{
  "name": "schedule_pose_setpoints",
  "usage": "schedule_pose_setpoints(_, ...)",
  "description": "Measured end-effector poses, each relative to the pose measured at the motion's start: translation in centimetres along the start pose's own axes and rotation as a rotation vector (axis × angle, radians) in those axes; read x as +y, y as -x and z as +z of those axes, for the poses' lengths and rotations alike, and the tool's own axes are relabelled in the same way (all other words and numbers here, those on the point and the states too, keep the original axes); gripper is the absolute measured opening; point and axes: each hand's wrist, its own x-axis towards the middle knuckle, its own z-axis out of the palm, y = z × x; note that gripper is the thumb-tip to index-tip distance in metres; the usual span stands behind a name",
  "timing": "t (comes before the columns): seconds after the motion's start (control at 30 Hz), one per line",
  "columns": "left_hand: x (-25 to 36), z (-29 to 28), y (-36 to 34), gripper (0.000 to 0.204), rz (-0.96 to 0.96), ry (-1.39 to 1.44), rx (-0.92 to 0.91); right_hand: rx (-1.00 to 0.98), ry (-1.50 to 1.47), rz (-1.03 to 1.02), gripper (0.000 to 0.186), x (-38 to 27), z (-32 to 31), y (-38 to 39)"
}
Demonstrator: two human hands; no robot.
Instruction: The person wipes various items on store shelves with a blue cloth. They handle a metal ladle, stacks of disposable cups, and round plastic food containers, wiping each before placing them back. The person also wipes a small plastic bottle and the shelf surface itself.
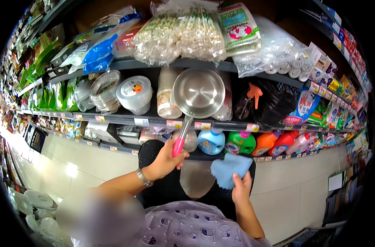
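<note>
Left fingers (182, 155) are gripping a pan (199, 92) by its handle (179, 145); right fingers (237, 181), at the pan's five o'clock, are pinching blue cloth (228, 168); price labels (202, 125) are lining the shelf (157, 123).

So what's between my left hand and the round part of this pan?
Only its handle: in the head view, the uncovered part of the pink grip, then the metal shank, run from your left hand to the round pan.

Lower left of the frame's centre, the left hand (163, 161) curls in a grip; lower right, the right hand (241, 186) pinches, thumb uppermost.
</note>
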Motion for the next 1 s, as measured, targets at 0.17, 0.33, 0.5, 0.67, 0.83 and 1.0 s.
schedule_pose_setpoints(0.17,-2.3,0.5,7.3,0.038,-0.087,0.198,-0.073,0.019,-0.083,-0.224,0.044,-2.5,1.5,-0.9)
schedule_pose_setpoints(0.33,-3.2,1.8,9.2,0.036,-0.145,0.127,-0.069,-0.062,0.089,-0.319,0.048,-3.9,4.0,-0.8)
schedule_pose_setpoints(0.5,-4.4,2.9,9.2,0.036,-0.083,0.004,0.064,0.151,-0.152,-0.388,0.047,-3.4,3.7,-0.3)
schedule_pose_setpoints(0.67,-5.9,1.9,9.7,0.036,0.36,-0.609,0.32,0.262,-0.042,-0.417,0.049,-4.6,0.7,-0.3)
schedule_pose_setpoints(0.83,-5.9,-0.7,9.7,0.032,0.489,-0.975,0.336,0.112,-0.241,-0.153,0.051,-5.3,0.3,-2.2)
schedule_pose_setpoints(1.0,-4.4,0.0,9.7,0.038,0.447,-1.055,0.29,-0.129,0.102,-0.241,0.012,-4.0,2.5,-2.4)
